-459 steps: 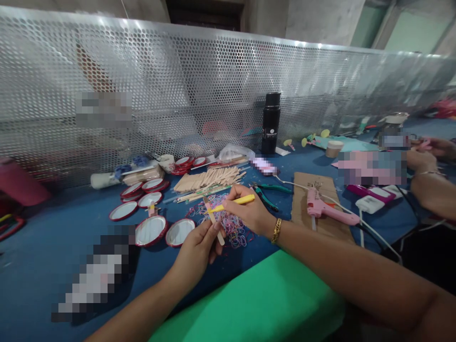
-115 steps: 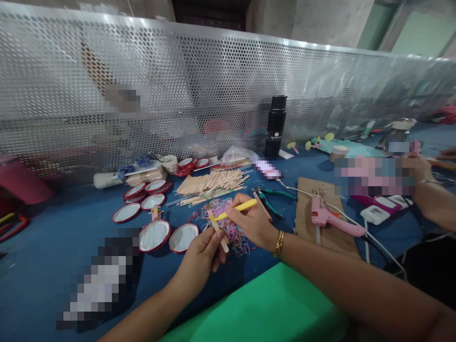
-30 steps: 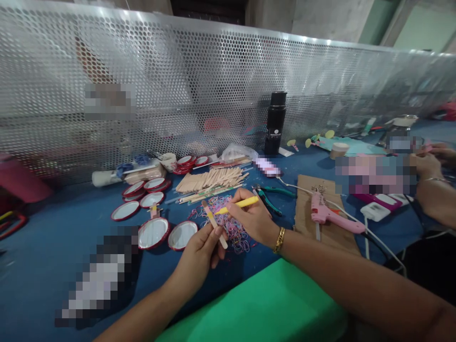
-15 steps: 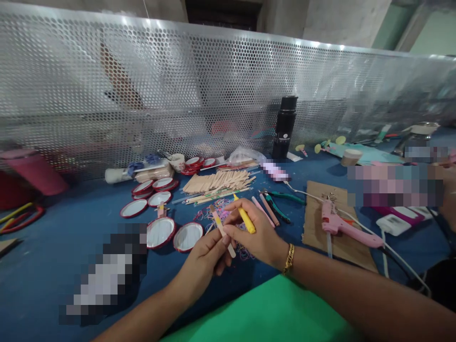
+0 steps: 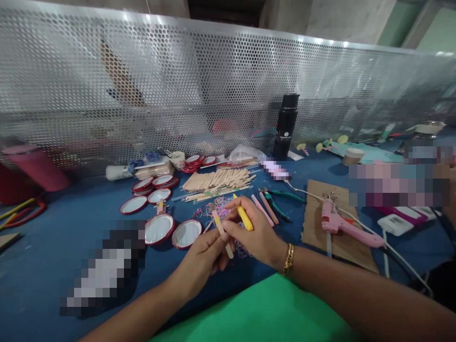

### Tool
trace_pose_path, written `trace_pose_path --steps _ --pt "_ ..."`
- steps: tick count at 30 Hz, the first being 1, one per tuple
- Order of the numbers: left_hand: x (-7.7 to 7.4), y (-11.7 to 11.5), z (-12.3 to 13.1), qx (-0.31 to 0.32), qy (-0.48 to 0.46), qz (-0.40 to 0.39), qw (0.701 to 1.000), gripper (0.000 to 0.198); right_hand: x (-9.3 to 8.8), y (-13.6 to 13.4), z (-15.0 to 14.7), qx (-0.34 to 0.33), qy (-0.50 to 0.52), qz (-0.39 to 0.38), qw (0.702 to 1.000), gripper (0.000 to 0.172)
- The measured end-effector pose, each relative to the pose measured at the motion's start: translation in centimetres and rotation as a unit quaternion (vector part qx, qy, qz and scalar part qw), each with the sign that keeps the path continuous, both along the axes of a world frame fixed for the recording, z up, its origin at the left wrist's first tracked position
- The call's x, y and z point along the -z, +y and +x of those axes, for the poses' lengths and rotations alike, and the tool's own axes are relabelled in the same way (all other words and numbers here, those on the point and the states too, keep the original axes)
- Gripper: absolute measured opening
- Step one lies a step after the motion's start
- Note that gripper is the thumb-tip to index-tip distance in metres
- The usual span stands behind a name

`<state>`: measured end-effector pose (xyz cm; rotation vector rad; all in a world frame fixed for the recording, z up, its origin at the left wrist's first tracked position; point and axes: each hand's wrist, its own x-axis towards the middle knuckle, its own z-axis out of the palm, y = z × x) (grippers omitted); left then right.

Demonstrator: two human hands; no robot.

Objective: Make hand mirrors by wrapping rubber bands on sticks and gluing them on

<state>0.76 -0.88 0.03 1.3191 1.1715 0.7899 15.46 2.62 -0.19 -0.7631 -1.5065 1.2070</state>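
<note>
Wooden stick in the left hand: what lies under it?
Coloured rubber bands on the blue table; the left hand and right hand hide part of the heap.

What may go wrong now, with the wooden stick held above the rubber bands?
The left hand pinches the wooden stick only near its lower end, so it may slip into the rubber bands. The right hand grips the yellow pen while also touching the stick; the pen might drop. The cord of the glue gun lies near the right forearm and could snag.

Yellow crayon [image 5: 244, 219]; pink glue gun [image 5: 342, 229]; blue table [image 5: 64, 237]; red-rimmed mirrors [image 5: 159, 229].
</note>
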Motion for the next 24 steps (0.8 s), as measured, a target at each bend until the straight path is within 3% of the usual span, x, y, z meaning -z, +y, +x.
trace_pose_path --steps 2,6,14,24 --pt "-0.2 -0.1 0.0 0.000 -0.005 -0.004 1.000 0.044 -0.3 0.1 0.2 0.011 0.016 0.006 1.000 0.019" --pt "-0.5 -0.3 -0.1 -0.017 -0.018 0.004 1.000 0.040 -1.3 0.2 0.8 0.050 0.035 0.048 0.997 0.035" --pt "-0.1 0.1 -0.2 -0.012 -0.052 -0.009 0.999 0.035 -1.4 0.0 1.1 0.034 0.017 0.029 0.999 0.004" --pt "0.0 0.1 -0.3 0.011 -0.042 -0.005 0.999 0.036 -0.8 0.3 0.8 0.058 -0.038 0.056 0.996 0.009"
